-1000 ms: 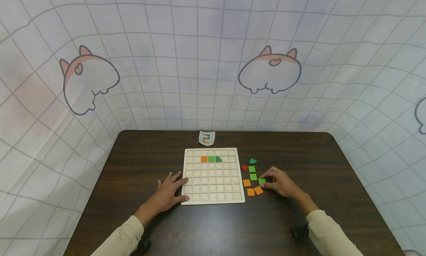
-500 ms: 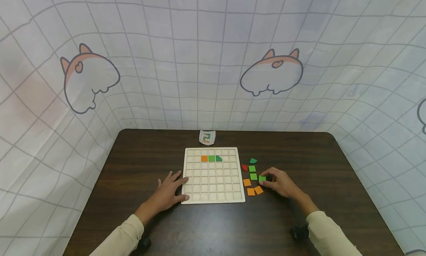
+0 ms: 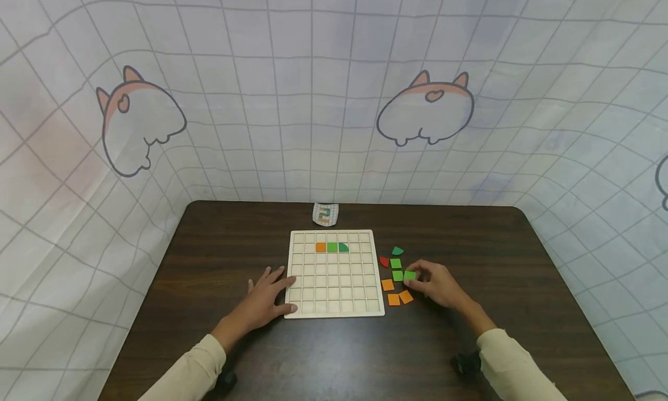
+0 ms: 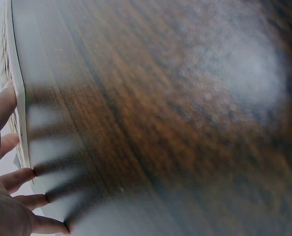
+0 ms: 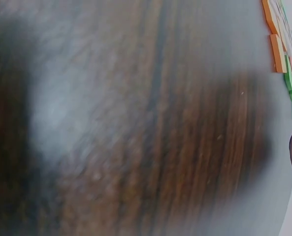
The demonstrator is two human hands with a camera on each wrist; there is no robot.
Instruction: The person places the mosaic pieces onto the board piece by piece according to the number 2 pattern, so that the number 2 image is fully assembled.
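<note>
One board (image 3: pixel 334 282), touched near eight o'clock by the spread left hand (image 3: pixel 257 307), presumably for steadiness; one green square (image 3: pixel 410 275), at the board's three o'clock, pinched between right hand's (image 3: pixel 437 282) thumb and finger, likely for control; orange squares (image 3: pixel 394 299), four o'clock, seemingly kept within reach.

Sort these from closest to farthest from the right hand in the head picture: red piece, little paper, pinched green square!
1. Green square, pinched by the right hand.
2. Red piece, just right of the board.
3. Little paper, beyond the board's far edge.
</note>
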